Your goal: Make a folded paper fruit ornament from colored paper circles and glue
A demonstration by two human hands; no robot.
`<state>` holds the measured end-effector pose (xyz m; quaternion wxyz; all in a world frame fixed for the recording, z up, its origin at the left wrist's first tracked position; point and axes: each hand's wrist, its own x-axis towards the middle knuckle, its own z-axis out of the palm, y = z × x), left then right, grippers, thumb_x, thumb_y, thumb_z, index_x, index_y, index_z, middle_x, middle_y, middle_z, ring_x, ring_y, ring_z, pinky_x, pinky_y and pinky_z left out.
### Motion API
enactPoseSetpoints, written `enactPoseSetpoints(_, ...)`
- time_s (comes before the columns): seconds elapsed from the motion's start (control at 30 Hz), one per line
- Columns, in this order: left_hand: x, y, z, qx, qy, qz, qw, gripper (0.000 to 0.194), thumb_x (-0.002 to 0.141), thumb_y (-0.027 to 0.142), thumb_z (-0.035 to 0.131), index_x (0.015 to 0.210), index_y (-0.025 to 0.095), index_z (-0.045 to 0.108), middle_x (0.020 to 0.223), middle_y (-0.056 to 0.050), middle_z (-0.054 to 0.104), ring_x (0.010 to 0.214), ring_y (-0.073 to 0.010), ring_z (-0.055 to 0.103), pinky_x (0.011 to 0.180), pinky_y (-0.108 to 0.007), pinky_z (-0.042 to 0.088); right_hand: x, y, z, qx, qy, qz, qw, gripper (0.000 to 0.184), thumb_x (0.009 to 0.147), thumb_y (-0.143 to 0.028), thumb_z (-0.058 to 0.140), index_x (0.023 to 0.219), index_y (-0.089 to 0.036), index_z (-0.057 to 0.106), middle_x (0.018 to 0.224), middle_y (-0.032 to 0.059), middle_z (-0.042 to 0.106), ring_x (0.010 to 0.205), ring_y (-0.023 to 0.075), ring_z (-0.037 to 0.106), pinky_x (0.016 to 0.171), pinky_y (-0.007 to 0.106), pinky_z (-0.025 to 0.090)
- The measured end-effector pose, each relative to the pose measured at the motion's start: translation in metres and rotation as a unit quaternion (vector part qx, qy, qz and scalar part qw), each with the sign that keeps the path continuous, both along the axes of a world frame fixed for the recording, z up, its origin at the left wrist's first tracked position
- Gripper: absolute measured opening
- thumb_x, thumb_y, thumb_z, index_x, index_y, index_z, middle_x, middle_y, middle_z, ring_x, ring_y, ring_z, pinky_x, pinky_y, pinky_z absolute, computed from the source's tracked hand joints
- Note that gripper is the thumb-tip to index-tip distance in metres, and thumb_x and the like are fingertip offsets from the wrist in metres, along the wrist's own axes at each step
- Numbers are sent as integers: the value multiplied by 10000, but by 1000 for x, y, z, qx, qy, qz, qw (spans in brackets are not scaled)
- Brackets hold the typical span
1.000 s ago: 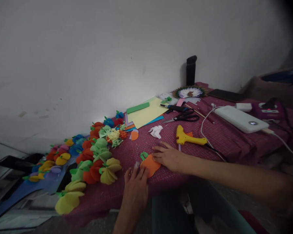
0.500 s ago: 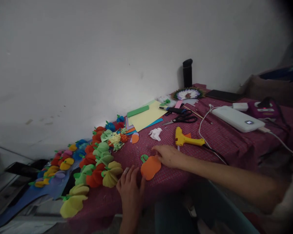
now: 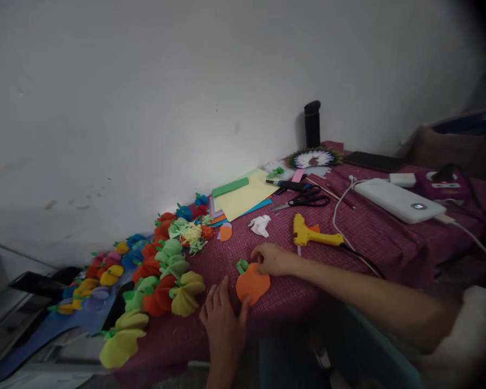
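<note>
An orange paper pumpkin with a green paper stem lies on the tablecloth between my hands. At its upper right edge, my right hand has its fingers curled down and closed on the paper. My left hand lies to the lower left with fingers stretched out, the thumb tip at the pumpkin's lower edge. Just left of that hand stand several finished paper pumpkins, the nearest one yellow-green. Beyond my right hand lies a yellow glue gun.
Black-handled scissors, a utility knife, coloured paper sheets and crumpled white tissue lie farther back. A white power bank with cables sits at right. A black bottle stands by the wall.
My left hand has shifted slightly right, its thumb now at the pumpkin's lower edge. My right hand stays at the upper right edge. The whole view has shifted slightly.
</note>
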<state>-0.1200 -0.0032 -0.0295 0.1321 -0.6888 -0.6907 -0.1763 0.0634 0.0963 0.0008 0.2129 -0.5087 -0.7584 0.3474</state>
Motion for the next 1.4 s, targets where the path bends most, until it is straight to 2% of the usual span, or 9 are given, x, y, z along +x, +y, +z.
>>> enactPoseSetpoints(0.23, -1, 4, 1, -7, -120, -43, 992, 573, 775, 359, 552, 1289, 166, 388, 1155, -129, 585, 1093, -273, 504, 890, -459, 373, 1, -11, -1, -61, 151, 11, 987, 162, 613, -123, 628, 772, -130, 657, 643, -16, 624, 573, 106, 545, 493, 179, 392)
enactPoseSetpoints(0.3, -2, 5, 5, -3, -150, -77, 986, 491, 763, 335, 571, 1217, 181, 462, 1062, -100, 625, 991, -242, 562, 838, -416, 411, 2, -16, 2, -55, 187, 20, 981, 119, 623, -84, 595, 719, -139, 640, 616, -30, 599, 568, 99, 532, 509, 180, 399)
enactPoseSetpoints(0.37, -2, 6, 11, 14, -154, -114, 981, 281, 764, 291, 572, 1030, 202, 579, 920, -54, 657, 847, -205, 598, 759, -363, 431, 2, -20, 5, -41, 211, 27, 976, 120, 632, -52, 567, 679, -150, 620, 616, -32, 581, 581, 99, 524, 537, 186, 406)
enactPoseSetpoints(0.43, -1, 6, 17, 68, -127, -144, 979, 105, 774, 227, 555, 857, 212, 618, 803, -19, 661, 770, -184, 595, 724, -336, 413, 2, -24, 6, -2, 235, 27, 972, 130, 639, -40, 564, 664, -159, 608, 678, -19, 580, 620, 103, 519, 577, 200, 410)
enactPoseSetpoints(0.6, 5, 5, 31, 273, -21, -189, 943, 116, 759, 138, 568, 834, 208, 623, 754, -19, 670, 804, -194, 575, 779, -358, 346, 1, -31, 2, 182, 326, 26, 927, 136, 710, -55, 559, 730, -185, 596, 901, 33, 568, 746, 127, 528, 638, 237, 417)
enactPoseSetpoints(0.77, 10, 4, 36, 334, -2, -217, 917, 96, 757, 127, 569, 816, 199, 593, 725, -30, 656, 809, -197, 570, 789, -369, 340, 1, -38, 4, 259, 344, 32, 902, 180, 752, -33, 536, 779, -207, 571, 933, 39, 560, 881, 148, 545, 745, 279, 434)
enactPoseSetpoints(1.23, 10, 10, 28, 330, -58, -211, 918, 109, 724, 106, 587, 783, 196, 574, 750, -27, 648, 807, -193, 567, 789, -359, 350, 2, -33, 5, 296, 352, 29, 887, 169, 776, -51, 551, 803, -216, 573, 911, 34, 595, 894, 156, 553, 789, 304, 436)
enactPoseSetpoints(1.33, 13, 11, 28, 279, -197, -174, 924, 67, 715, 155, 613, 756, 197, 582, 723, -2, 636, 721, -161, 574, 725, -296, 393, 2, -32, 5, 287, 324, 28, 901, 110, 781, -106, 578, 800, -214, 586, 810, 16, 601, 828, 159, 544, 750, 299, 421)
enactPoseSetpoints(1.4, 15, 11, 29, 185, -355, -128, 908, 66, 730, 244, 613, 737, 186, 582, 659, 17, 604, 619, -135, 552, 611, -244, 411, 1, -33, 4, 253, 313, 17, 915, 74, 780, -159, 598, 825, -217, 594, 771, 5, 587, 783, 156, 532, 714, 288, 415)
